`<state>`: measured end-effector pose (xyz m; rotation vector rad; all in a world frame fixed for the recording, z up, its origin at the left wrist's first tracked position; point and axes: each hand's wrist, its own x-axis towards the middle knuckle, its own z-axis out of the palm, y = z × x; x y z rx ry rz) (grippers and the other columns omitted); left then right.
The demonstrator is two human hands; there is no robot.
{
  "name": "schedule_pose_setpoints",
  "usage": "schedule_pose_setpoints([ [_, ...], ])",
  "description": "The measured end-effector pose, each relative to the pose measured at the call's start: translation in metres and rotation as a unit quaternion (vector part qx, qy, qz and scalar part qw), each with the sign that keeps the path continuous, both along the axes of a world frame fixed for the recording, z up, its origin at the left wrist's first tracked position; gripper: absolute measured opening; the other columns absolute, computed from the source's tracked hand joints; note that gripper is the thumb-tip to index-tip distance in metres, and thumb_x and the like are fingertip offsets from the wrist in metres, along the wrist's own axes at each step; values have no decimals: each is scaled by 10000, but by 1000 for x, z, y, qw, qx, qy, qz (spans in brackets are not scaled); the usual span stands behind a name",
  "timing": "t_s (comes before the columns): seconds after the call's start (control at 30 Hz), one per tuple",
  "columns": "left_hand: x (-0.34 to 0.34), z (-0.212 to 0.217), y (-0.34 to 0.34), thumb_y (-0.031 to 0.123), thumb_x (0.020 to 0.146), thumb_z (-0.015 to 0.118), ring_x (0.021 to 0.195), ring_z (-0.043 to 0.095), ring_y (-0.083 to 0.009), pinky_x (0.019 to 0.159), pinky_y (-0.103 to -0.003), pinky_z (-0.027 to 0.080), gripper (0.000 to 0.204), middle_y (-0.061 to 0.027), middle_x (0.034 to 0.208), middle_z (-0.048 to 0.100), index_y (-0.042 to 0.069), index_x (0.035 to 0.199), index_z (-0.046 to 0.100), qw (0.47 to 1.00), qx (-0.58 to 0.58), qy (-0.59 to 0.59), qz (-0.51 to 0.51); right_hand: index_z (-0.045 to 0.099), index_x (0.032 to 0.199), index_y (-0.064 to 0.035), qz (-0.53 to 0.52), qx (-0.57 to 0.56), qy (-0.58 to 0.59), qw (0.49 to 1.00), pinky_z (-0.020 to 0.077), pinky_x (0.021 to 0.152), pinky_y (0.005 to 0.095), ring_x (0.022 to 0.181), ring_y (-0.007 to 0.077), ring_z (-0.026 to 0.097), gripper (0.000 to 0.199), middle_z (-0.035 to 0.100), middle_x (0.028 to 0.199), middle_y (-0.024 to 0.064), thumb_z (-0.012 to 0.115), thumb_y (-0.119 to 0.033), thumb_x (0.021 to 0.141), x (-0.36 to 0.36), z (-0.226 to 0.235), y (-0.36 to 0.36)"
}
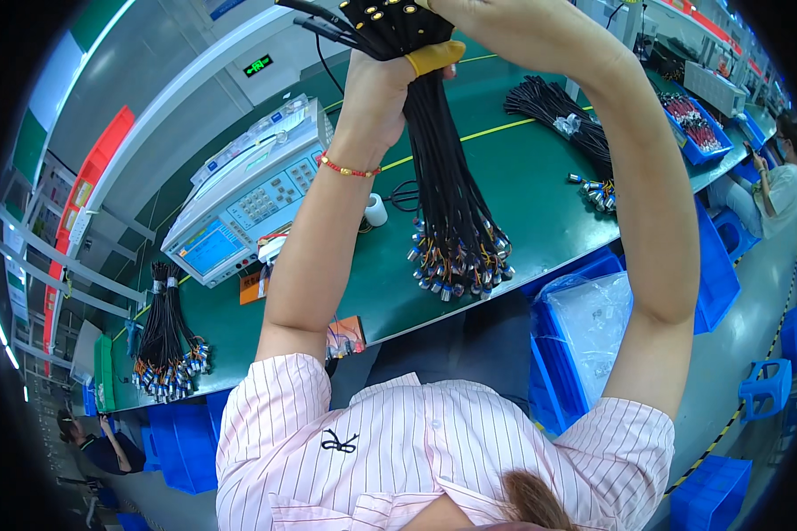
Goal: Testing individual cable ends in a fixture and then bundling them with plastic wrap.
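Note:
A thick bundle of black cables (440,150) hangs upright in front of me, high in the head view. My left hand (383,99) is closed round its upper part, with a yellow cover on the thumb. Round black ends with gold centres show above this grip, and a few cable ends stick out to the left. The lower ends carry silver and blue connectors with short orange wires, hanging over the table's near edge. My right hand (469,19) is against the bundle's top, its fingers mostly cut off by the picture's upper edge.
On the green table (512,199) stand a bench test instrument (252,199) and a small white roll (375,211). Other cable bundles lie left (164,327) and right (558,115). Blue bins (553,354) sit below the near edge. Another person (777,186) sits far right.

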<state>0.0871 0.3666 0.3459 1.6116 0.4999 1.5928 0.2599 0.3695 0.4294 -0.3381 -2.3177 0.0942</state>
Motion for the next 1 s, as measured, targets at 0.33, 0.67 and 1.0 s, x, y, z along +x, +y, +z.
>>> schedule_pose_setpoints([
  [0.33,-13,-24,11,54,825,701,903,619,-185,826,-316,498,298,-83,1077,651,-10,1107,631,991,21,114,72,663,898,30,3,82,-73,994,482,805,408,901,346,630,373,667,902,198,438,-263,953,-35,32,-56],
  [0.67,-10,-28,2,85,838,743,1037,557,-134,889,-326,466,367,-30,1101,624,29,1164,584,992,96,35,69,688,867,-12,-71,249,-12,966,501,721,393,769,309,648,278,670,725,114,517,-228,908,-54,-17,-28],
  [1.0,-2,-16,-8,40,829,710,1015,562,-139,860,-314,472,355,-42,1101,623,21,1162,586,982,-1,145,122,669,787,36,-144,134,-75,978,503,792,376,887,291,630,165,632,944,171,616,-120,781,-58,10,-44],
])
